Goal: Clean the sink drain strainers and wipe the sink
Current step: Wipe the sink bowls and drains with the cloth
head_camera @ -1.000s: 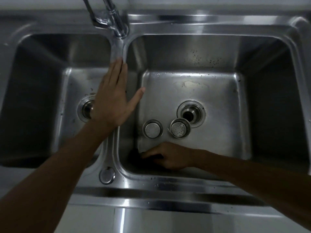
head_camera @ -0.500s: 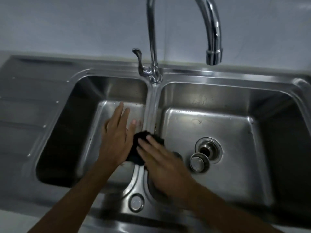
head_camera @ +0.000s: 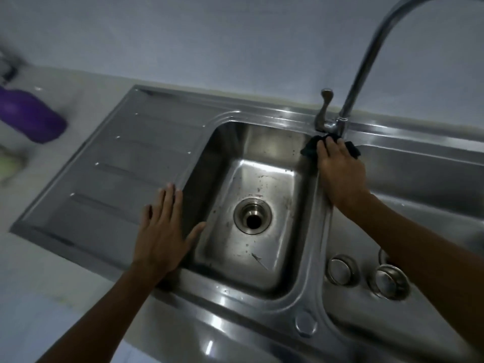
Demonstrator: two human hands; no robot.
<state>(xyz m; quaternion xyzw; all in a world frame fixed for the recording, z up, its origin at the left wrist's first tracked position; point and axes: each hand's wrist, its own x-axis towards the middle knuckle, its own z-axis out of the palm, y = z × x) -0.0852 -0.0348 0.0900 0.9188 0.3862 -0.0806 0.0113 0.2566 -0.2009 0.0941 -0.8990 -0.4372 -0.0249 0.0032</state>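
Glossy steel sink (head_camera: 309, 289), dark cloth (head_camera: 310, 149)

Slid black crumpled cloth (head_camera: 310, 148) under right hand (head_camera: 340, 174) to base of chrome gooseneck faucet (head_camera: 337, 127), far end of steel divider ridge (head_camera: 318, 231); 0.5 s ago mid-divider, 1 s ago down in right basin's near-left corner. Shifted left hand (head_camera: 162, 231) off divider, across left basin, flat onto edge of ribbed steel drainboard (head_camera: 117, 158), thumb over basin rim. Uncovered round steel drain opening (head_camera: 252, 215) in left basin. Panned left: brought blurred purple bottle (head_camera: 28, 116) into view.
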